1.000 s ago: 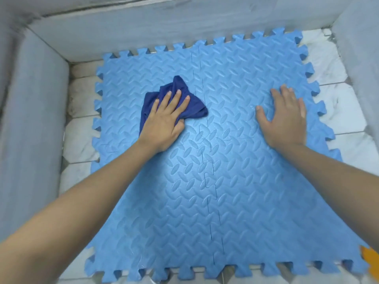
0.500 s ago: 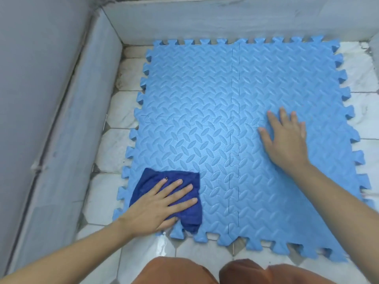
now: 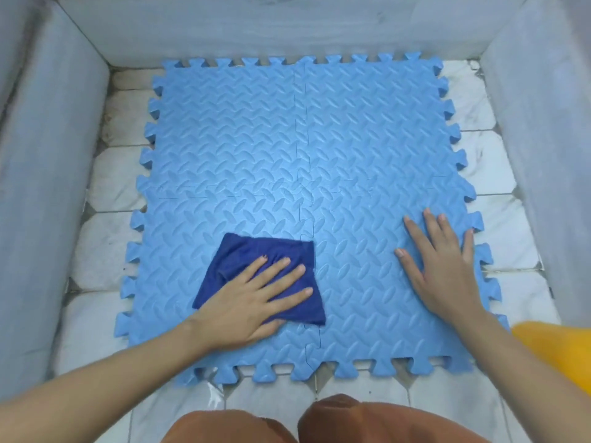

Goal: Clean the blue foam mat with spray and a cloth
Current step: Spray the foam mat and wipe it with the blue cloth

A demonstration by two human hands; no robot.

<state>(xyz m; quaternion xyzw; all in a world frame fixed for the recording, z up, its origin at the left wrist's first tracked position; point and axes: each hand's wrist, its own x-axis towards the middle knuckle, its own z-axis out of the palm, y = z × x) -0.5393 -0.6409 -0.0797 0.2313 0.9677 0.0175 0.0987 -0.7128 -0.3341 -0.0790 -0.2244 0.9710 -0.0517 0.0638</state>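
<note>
A blue foam mat [image 3: 300,148] of interlocking textured tiles lies flat on a white tiled floor. On its near middle part sits a dark blue cloth [image 3: 252,254], spread out flat. My left hand [image 3: 256,298] presses on the cloth with straight, spread fingers. My right hand [image 3: 444,266] rests flat on the mat's near right part, fingers straight and spread, holding nothing. No spray bottle is in view.
Grey low walls [image 3: 48,155] enclose the floor on the left, far and right sides. A yellow object [image 3: 559,350] shows at the right edge. White floor tiles [image 3: 105,244] border the mat. My knees in brown cloth [image 3: 351,420] are at the bottom.
My left hand slid the cloth from the far left part to the near left corner, then right toward the near middle. My right hand stayed flat on the mat.
</note>
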